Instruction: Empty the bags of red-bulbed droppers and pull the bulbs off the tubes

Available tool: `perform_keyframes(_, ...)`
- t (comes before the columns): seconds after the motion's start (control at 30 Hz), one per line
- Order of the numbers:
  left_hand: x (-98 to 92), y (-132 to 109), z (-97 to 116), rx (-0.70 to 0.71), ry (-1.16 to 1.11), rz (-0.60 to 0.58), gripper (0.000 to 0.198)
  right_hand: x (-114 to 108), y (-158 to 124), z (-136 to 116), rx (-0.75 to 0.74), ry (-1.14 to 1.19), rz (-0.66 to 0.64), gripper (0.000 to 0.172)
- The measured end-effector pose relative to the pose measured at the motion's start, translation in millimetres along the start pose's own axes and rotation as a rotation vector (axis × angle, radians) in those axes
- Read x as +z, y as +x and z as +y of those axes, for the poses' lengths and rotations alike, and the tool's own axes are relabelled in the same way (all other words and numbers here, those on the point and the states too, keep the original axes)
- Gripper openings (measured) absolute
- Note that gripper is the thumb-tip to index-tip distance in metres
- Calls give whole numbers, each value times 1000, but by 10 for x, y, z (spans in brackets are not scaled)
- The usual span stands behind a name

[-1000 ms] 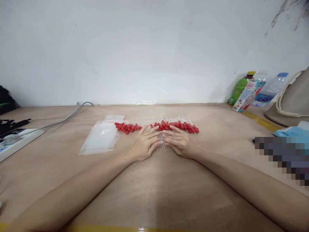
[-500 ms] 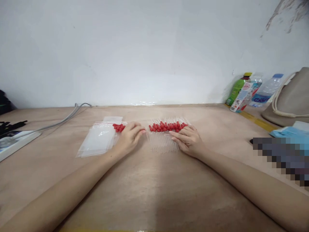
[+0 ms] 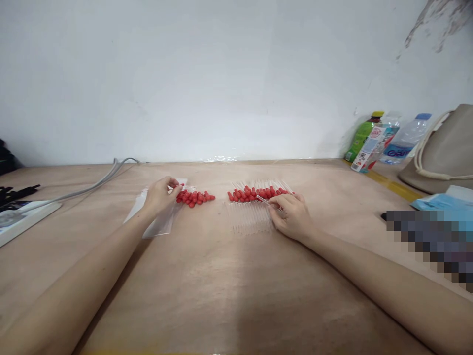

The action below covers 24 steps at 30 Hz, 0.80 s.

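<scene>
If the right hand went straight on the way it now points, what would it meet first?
The right hand, tube leading, would probably meet the nearer red bulbs first; depth is unclear, so it might pass over them.

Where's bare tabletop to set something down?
Widest: table between the forearms, nearer than the clear tubes. Smaller: strip along the wall, behind the red pieces. Crowded: left hand at plastic bags, right hand at the tubes, bottles at back right.
</scene>
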State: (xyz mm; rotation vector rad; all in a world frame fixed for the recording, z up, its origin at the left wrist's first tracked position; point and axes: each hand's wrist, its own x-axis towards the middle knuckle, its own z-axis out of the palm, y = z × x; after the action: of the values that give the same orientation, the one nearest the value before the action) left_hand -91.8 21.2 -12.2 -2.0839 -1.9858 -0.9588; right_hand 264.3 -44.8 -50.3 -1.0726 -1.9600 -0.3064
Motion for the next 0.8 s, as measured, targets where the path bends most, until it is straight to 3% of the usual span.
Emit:
perform_keyframes(0.3, 45, -52, -80, -41, -15, -93, 29, 27, -23, 25, 17, -31, 31, 12)
perform_keyframes(0.4, 43, -48, -73, -7, -12, -49, 32, 37, -29, 32, 24, -35, 50, 12)
perform_keyframes(0.5, 39, -50, -22, 52, 38, 80, 33, 41, -28, 22, 10, -45, 46, 12)
perform_keyframes(0.63, 56, -104, 186, 226, 84, 246, 25, 45, -17, -2, -19, -65, 40, 11)
perform_keyframes(0.8, 159, -270, 644, 421, 18, 159, 17, 66, -1, -41, -54, -58, -8, 13)
